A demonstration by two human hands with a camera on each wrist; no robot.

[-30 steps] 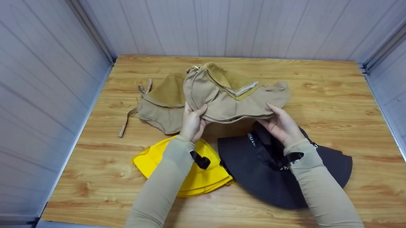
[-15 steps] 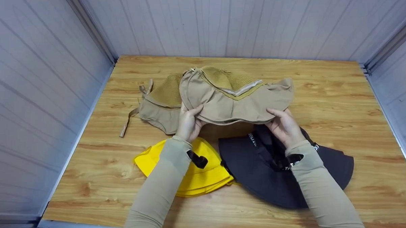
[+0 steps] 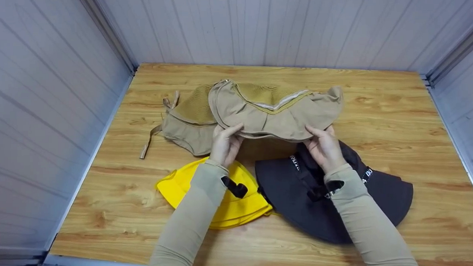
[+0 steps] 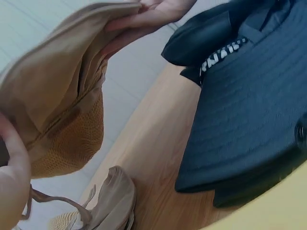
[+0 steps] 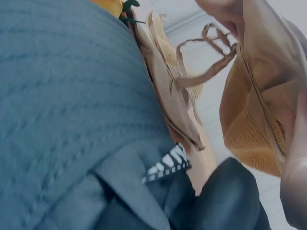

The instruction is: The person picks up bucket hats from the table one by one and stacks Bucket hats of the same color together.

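Note:
Both hands hold up a beige sun hat (image 3: 275,121) with a mustard woven crown, folded flat, its wide brim toward the person. My left hand (image 3: 226,146) pinches the brim's near edge at the left, thumb on top and fingers beneath. On the right, my right hand (image 3: 322,145) grips the same edge the same way. Seen from below in the left wrist view, the hat's woven crown (image 4: 76,139) hangs under the brim. A second beige hat (image 3: 193,122) with ribbon ties lies behind and to the left, partly covered by the held one.
A yellow hat (image 3: 239,203) lies beneath the left forearm. Beside it, a black wide-brimmed hat (image 3: 298,209) with white lettering on its band lies under the right forearm. Pale panel walls (image 3: 272,25) enclose the wooden tabletop (image 3: 105,192) at the back and sides.
The held beige hat has tilted so its brim lies flatter and less of the crown shows. The right hand has shifted slightly left; the hats on the table have stayed put.

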